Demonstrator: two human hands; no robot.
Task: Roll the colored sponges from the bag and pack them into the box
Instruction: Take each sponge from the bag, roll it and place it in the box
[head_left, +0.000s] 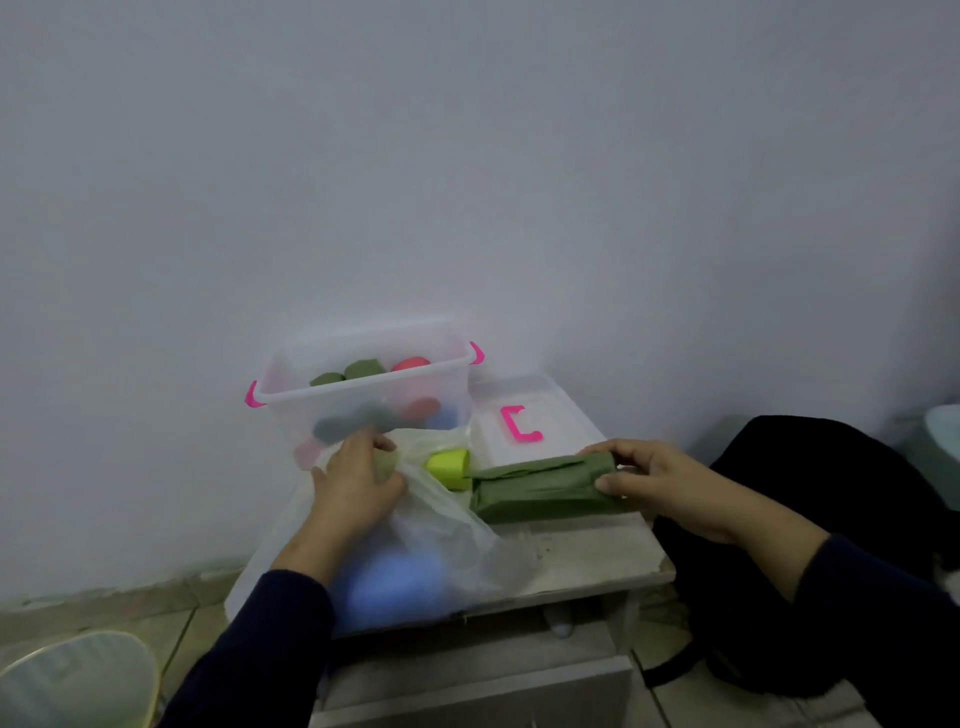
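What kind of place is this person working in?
Probably a room in a home, not a workshop. The work surface is a small worn cabinet pushed against a bare painted wall, on a tiled floor. A black bag sits to the right and a pale plastic basket lower left.

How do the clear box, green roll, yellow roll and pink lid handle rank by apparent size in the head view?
1. clear box
2. green roll
3. yellow roll and pink lid handle: too alike to rank.
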